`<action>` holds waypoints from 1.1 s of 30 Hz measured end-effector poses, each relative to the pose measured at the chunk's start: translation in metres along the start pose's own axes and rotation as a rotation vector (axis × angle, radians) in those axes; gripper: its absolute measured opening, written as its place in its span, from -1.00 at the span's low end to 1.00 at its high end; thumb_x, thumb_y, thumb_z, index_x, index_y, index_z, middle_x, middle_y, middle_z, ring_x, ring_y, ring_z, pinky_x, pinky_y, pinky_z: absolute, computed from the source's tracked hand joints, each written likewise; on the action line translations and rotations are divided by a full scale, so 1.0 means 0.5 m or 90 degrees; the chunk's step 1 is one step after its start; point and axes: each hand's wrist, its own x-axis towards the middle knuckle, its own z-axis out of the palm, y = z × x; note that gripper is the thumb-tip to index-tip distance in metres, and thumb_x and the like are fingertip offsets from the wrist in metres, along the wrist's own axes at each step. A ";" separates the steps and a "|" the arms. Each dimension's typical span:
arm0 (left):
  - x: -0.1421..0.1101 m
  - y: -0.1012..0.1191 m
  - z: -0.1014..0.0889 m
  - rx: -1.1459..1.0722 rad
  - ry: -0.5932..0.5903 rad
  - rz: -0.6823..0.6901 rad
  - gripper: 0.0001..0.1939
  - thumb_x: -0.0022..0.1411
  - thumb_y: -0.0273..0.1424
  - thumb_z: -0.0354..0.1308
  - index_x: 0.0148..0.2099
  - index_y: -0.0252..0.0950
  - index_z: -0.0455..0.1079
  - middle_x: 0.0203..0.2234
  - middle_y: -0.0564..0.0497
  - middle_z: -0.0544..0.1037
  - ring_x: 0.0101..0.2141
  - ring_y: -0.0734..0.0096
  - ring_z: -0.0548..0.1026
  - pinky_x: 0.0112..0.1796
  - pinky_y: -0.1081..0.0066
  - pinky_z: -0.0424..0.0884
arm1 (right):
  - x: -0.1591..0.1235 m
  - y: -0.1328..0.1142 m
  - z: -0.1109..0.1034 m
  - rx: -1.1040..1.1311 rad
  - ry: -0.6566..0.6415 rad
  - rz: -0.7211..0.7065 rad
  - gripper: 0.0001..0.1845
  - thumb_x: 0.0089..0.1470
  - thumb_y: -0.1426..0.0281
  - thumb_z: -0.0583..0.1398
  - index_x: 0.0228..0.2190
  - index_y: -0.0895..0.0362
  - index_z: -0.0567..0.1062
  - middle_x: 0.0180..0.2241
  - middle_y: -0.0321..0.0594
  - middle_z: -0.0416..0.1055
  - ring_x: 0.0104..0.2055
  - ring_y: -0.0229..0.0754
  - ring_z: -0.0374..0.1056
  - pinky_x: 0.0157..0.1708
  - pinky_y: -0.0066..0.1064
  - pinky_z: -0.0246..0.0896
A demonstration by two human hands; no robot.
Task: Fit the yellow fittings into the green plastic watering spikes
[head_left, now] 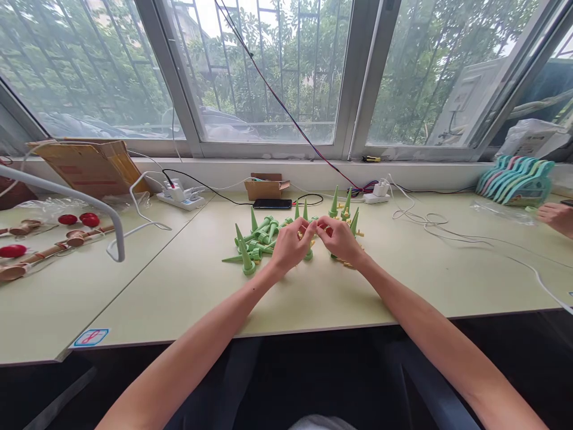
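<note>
My left hand (292, 242) and my right hand (339, 239) meet above the table with their fingertips pinched together. A bit of green shows by the fingertips, but what they hold is too small and covered to make out. To the left of my left hand lies a heap of green plastic cone spikes (264, 234), with one spike (246, 258) upright at its front. Beyond my right hand several green spikes (333, 203) stand point up. Small yellow plastic pieces (360, 234) lie around and partly under my right hand.
A black phone (272, 203) lies before a small cardboard box (265, 187). Power strips (181, 199) and white cables (432, 221) are along the back. Wooden toys with red balls (67, 220) lie left; teal plastic pieces (514, 181) stand right, near another person's hand (556, 217).
</note>
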 end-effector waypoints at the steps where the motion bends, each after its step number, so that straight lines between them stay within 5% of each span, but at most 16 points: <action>1: 0.000 -0.003 0.002 0.007 -0.001 0.006 -0.62 0.33 -0.05 0.00 -0.29 -0.27 0.36 -0.45 0.07 0.51 -0.55 0.53 0.32 -0.45 0.48 0.20 | 0.000 0.002 0.000 -0.006 0.004 0.003 -0.81 0.18 0.31 0.11 -0.35 0.12 0.49 -0.43 -0.24 0.49 -0.51 -0.28 0.26 -0.42 -0.43 0.13; 11: -0.001 -0.018 0.009 0.077 -0.044 0.082 -0.79 0.30 -0.31 0.05 -0.38 -0.27 0.31 -0.59 0.13 0.34 -0.58 0.54 0.19 -0.43 0.46 0.17 | 0.002 0.008 0.002 -0.019 0.026 0.012 -0.83 0.16 0.32 0.13 -0.37 0.11 0.47 -0.42 -0.25 0.50 -0.50 -0.29 0.29 -0.43 -0.45 0.15; 17: 0.000 -0.022 0.011 0.089 -0.067 0.081 -0.73 0.28 -0.35 0.06 -0.48 -0.28 0.20 -0.58 0.10 0.35 -0.54 0.50 0.22 -0.43 0.44 0.16 | 0.002 0.011 0.004 -0.014 0.019 0.015 -0.81 0.18 0.30 0.11 -0.35 0.12 0.47 -0.40 -0.25 0.51 -0.52 -0.30 0.29 -0.43 -0.43 0.17; 33: -0.006 -0.018 0.009 0.105 -0.152 0.071 -0.83 0.27 -0.39 0.00 -0.39 -0.25 0.31 -0.53 0.06 0.45 -0.50 0.41 0.35 -0.39 0.40 0.24 | 0.000 0.006 0.004 -0.014 0.006 0.005 -0.85 0.15 0.36 0.12 -0.37 0.11 0.48 -0.43 -0.26 0.50 -0.45 -0.25 0.36 -0.38 -0.42 0.21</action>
